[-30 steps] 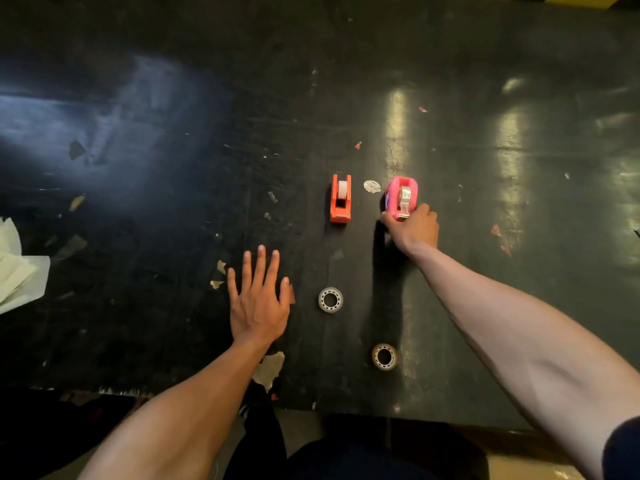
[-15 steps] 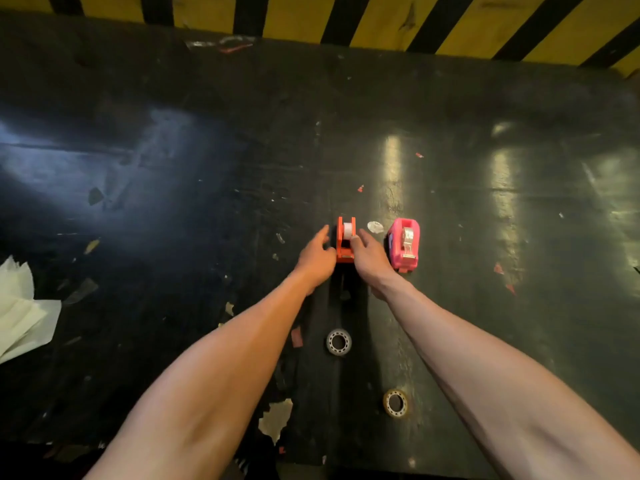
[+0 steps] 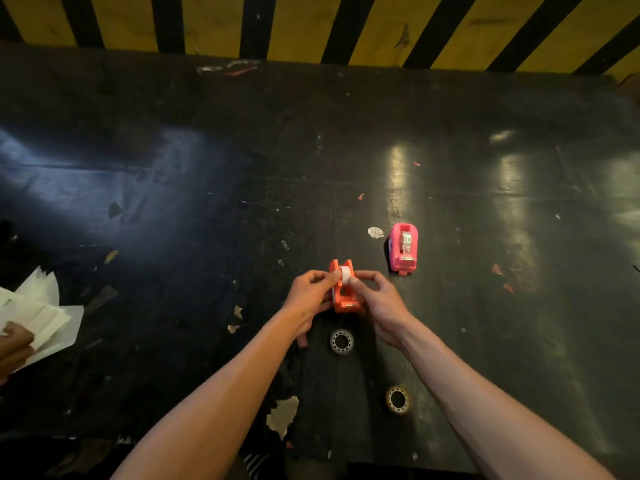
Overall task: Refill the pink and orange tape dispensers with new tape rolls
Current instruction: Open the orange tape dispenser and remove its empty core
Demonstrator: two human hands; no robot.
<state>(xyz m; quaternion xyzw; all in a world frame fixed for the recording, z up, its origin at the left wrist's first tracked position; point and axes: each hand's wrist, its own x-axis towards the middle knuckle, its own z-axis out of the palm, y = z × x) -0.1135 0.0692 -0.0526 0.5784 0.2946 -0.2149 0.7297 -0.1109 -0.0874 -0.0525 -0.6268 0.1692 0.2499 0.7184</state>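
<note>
We look down on a dark, glossy worktable [image 3: 173, 202], scuffed, chipped and flecked with scraps. Pale streaks of light reflect off it, bluish far left of the fingers, whitish to their right. Beyond them, a yellow-and-black striped barrier [image 3: 311, 26] runs along the table's far edge.

Orange dispenser [image 3: 343, 292]: both sides covered by left hand [image 3: 309, 296] and right hand [image 3: 382, 304]; whether it rested on tabletop [image 3: 485, 306] or was lifted, could not tell. White roll [image 3: 345, 274] in it partly hidden by thumbs; amount of tape unclear. Pink dispenser [image 3: 403, 247]: contents too small to tell. Paper sheets [image 3: 38, 317] cut off by left edge, as was another hand [image 3: 14, 348] on them. Both forearms cut off at bottom edge.
</note>
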